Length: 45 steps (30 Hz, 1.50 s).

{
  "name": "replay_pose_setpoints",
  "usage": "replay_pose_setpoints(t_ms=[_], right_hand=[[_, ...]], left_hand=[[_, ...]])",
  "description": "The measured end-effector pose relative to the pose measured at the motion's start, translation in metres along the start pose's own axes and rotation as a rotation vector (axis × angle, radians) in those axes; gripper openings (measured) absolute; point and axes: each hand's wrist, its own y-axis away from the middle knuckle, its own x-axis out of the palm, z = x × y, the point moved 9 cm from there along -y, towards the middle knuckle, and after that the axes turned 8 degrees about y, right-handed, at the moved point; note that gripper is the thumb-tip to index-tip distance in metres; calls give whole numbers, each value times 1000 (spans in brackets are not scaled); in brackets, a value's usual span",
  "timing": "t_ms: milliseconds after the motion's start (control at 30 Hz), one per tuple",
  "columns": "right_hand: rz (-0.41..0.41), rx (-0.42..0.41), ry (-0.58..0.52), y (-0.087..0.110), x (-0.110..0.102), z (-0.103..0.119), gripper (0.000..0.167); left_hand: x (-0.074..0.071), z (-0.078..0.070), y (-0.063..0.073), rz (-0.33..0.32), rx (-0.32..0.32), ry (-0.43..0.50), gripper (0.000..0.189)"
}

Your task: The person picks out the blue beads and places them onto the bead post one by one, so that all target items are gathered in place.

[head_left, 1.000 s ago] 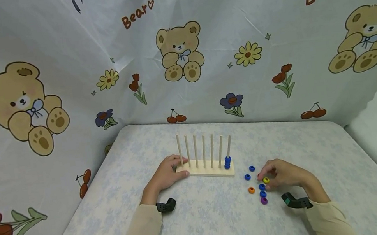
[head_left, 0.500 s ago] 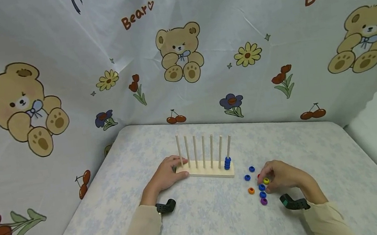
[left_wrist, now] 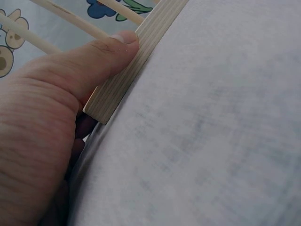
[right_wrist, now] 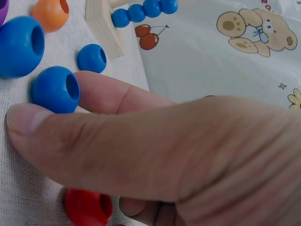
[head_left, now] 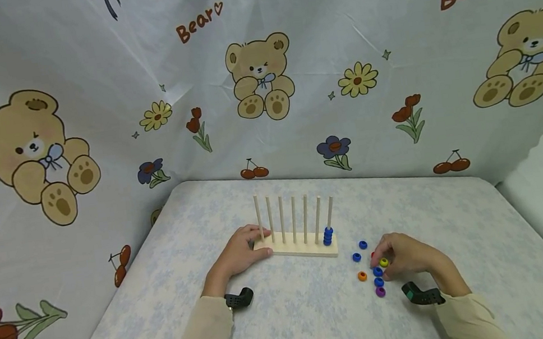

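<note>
Wooden and pale, the peg rack (head_left: 303, 249) sits near the middle of the worktop (head_left: 300, 324). Its long base runs left to right, with the right end a bit nearer to the person. 7 thin pegs (head_left: 294, 219) stand in a row and point up. The peg at the right end has 4 blue beads (right_wrist: 136, 12) piled on it. The left hand (head_left: 238, 251) holds the left end of the base, thumb on the front edge and other fingers round the back.

The right hand (head_left: 406, 253) is low down to the right of the rack. Its thumb and a finger pinch a blue bead (right_wrist: 54, 89), and that bead's hole points up. A yellow bead (head_left: 384, 262) is just past it, and the hand partly hides a red bead (right_wrist: 87, 207). Another blue bead (head_left: 379, 282) and a purple bead (head_left: 380, 292) come next in line, toward the person. An orange bead (head_left: 362, 276) and 2 more blue beads (head_left: 356, 257) lie on the rack's side of that line.
</note>
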Motion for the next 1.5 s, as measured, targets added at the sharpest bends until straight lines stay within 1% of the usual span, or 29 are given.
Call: replay_pose_setpoints(t_ms=[200,433,733,900,1167,1300,1500], right_hand=[[7,-5,11,-1,1,0,26],[9,-15,9,2,0,5,26],[6,-1,15,1,1,1,26],[-1,-15,12,2,0,1,25],[-8,-51,-28,1,-4,0,25],[-15,-42,-52,1,-6,-3,26],[-47,-38,-77,3,-11,-5,27]], left_hand=[[-1,-2,2,-3,2,8,45],[-2,-7,4,3,8,8,45],[0,-4,3,8,0,4,45],[0,-4,2,9,-2,4,45],[-1,-6,2,3,-4,1,46],[-1,-6,3,4,-1,2,47],[0,-6,4,5,-4,7,46]])
